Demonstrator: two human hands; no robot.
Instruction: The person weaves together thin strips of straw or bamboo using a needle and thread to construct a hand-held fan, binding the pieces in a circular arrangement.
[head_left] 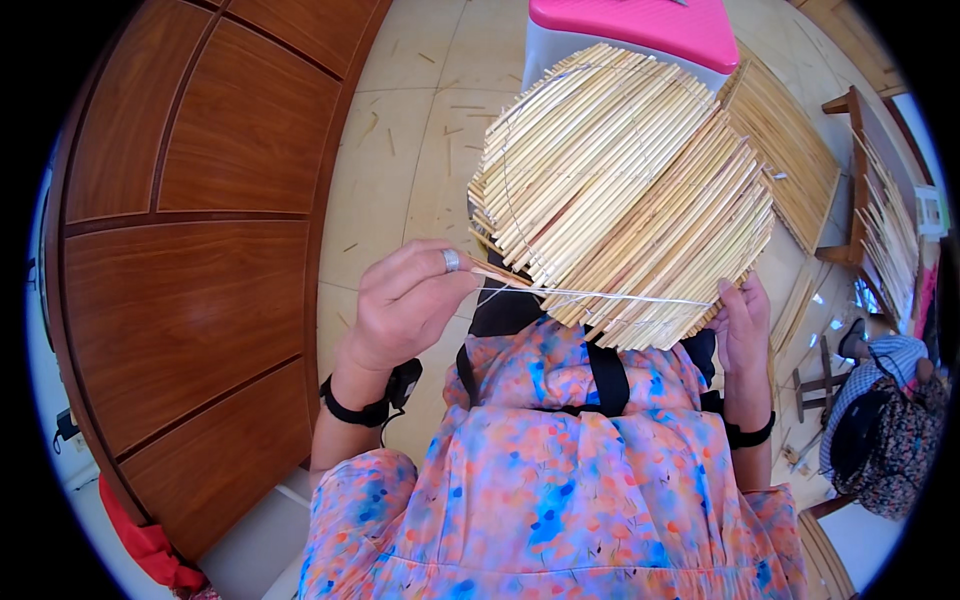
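A round mat of pale straw-like stalks [620, 190] is tilted up in front of my lap, its stalks side by side and crossed by thin thread lines. My right hand [742, 320] grips its lower right edge, thumb on the near face. At the lower left edge, my left hand [415, 300], with a ring on one finger, is closed in a pinch on a brownish stalk [505, 276]. White string [610, 296] runs taut from beside my left fingers across the mat's lower part toward my right thumb. Whether the left fingers also hold the string is hard to tell.
A pink-topped white box [640, 22] stands behind the mat. Wooden cabinet panels [190, 310] rise at the left. Stalk scraps litter the tiled floor [405, 150]. At right lie a flat stalk panel [785, 140], a wooden bench [860, 180] with loose stalks, and another person [885, 420] sits.
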